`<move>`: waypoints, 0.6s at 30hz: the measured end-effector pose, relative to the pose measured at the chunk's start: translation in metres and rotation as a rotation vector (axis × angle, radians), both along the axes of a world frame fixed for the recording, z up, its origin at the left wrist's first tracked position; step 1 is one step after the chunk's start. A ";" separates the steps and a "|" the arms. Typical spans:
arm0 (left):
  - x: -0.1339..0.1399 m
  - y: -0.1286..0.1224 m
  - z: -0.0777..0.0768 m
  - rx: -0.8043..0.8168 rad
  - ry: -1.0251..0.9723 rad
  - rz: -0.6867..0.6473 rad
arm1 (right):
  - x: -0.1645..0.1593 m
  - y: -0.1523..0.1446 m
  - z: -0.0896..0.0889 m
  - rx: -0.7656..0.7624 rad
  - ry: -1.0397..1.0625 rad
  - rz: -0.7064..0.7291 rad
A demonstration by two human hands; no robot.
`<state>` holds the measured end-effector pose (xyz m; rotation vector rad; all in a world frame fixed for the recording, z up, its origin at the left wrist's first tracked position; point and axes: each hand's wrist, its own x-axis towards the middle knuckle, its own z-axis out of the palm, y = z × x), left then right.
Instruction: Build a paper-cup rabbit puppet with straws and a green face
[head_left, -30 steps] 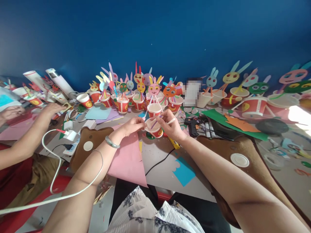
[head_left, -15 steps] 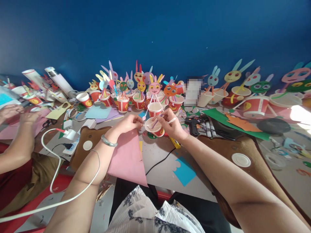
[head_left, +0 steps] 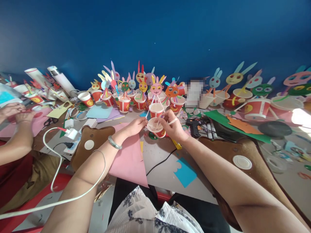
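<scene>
A red and white paper cup [head_left: 159,133] is tilted with its mouth toward me in front of the row of cups. My right hand [head_left: 173,125] is closed on the cup's right side, its thumb and fingertips over the rim. A thin pale strip [head_left: 173,121] sticks out beside those fingers. At the cup's left rim, my left hand [head_left: 136,125] has its fingertips pinched together and appears to grip the edge. Directly behind stands another paper cup [head_left: 156,111] carrying a pink paper rabbit face [head_left: 156,89] with yellow and pink ears.
Several cups with paper faces line the blue wall. A glue gun [head_left: 193,127] lies to the right, near green paper [head_left: 213,117]. Pink paper [head_left: 126,161] is under my left forearm, and a white cable [head_left: 80,194] crosses that arm. At left, another person's hands [head_left: 25,118] work.
My left hand has moved right to the rim of the cup. My right hand stays on the cup. The view has shifted slightly.
</scene>
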<state>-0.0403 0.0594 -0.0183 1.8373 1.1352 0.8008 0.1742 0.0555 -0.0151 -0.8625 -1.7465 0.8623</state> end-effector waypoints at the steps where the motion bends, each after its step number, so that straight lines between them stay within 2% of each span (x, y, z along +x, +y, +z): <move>1: 0.003 -0.001 -0.002 0.024 -0.003 0.030 | 0.000 0.000 0.000 0.009 -0.009 0.001; 6: 0.014 -0.010 -0.008 0.109 -0.034 0.176 | 0.001 0.005 -0.002 0.028 -0.035 0.014; 11: 0.023 -0.016 -0.016 0.163 -0.107 0.188 | 0.003 0.011 -0.004 -0.022 -0.026 -0.004; 15: 0.031 -0.016 -0.028 0.046 -0.183 0.143 | 0.004 0.011 -0.001 -0.046 -0.032 -0.016; 18: 0.034 -0.016 -0.029 -0.052 -0.262 0.117 | 0.005 0.010 0.001 -0.062 -0.026 -0.026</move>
